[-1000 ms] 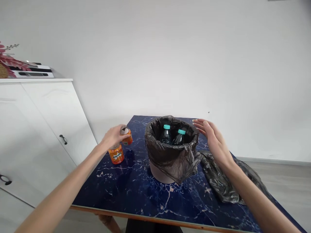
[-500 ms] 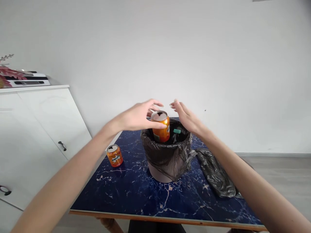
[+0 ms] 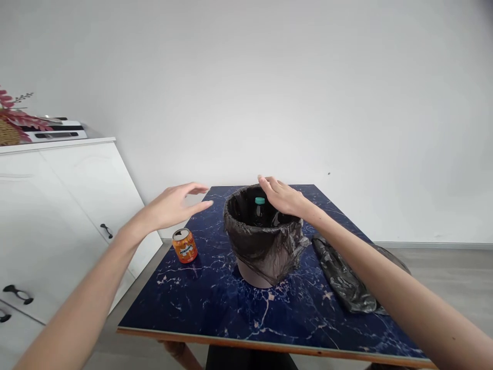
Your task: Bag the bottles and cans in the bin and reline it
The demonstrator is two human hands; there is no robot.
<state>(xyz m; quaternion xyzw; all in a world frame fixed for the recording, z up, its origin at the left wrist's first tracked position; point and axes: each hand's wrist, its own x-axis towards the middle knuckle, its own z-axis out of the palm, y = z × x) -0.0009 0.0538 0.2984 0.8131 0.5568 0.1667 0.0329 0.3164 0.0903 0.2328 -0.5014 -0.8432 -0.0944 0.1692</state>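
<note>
In the head view my left hand [image 3: 175, 205] hovers above an orange soda can [image 3: 185, 247], thumb and fingers apart, holding nothing. The can stands upright on the blue table at the left. A trash bin [image 3: 250, 272] lined with a black plastic bag [image 3: 254, 241] stands mid-table. Inside it a bottle with a teal cap [image 3: 260, 201] shows; the bin's bottom is hidden. Over the bin's right rim, my right hand [image 3: 283, 198] is stretched out with its fingers extended and nothing in it.
The blue marble-patterned table [image 3: 223, 313] has a wooden front edge. On its right lies another black plastic bag [image 3: 346, 280], partly behind my right forearm. A white cabinet [image 3: 77, 200] with black handles stands at the left, and a white wall [image 3: 269, 92] lies behind.
My left hand has let go of a soda can at the bin and moved left, over the other can. That first can is out of sight. My right hand has lowered slightly toward the rim.
</note>
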